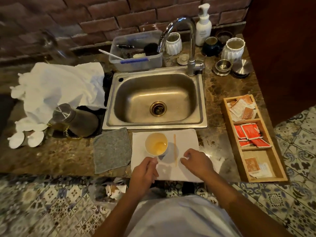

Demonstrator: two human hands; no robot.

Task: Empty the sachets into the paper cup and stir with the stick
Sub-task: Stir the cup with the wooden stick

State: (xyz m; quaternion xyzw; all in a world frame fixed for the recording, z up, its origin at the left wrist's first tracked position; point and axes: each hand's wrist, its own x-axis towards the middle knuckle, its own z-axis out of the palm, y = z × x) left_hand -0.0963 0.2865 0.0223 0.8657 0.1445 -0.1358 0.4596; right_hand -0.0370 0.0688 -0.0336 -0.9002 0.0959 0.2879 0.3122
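A paper cup (pixel 156 143) with a yellowish inside stands on a white cloth (pixel 186 137) at the counter's front edge. A thin wooden stick (pixel 175 149) lies on the cloth just right of the cup. My left hand (pixel 145 170) hovers below the cup with loosely curled fingers, its thumb near the cup's base, and nothing shows in it. My right hand (pixel 196 161) hangs over the cloth right of the stick, fingers curled down. A small white bit shows at its fingertips. Red sachets (pixel 249 134) and pale ones (pixel 242 108) fill a wooden tray (pixel 230 127) at the right.
A steel sink (pixel 157 100) with a tap (pixel 191 48) lies behind the cloth. A grey pad (pixel 111 149) sits left of the cup. White crumpled cloth (pixel 59 86) and a metal jar (pixel 71 117) are at the left. Torn sachets (pixel 116 189) lie below the counter edge.
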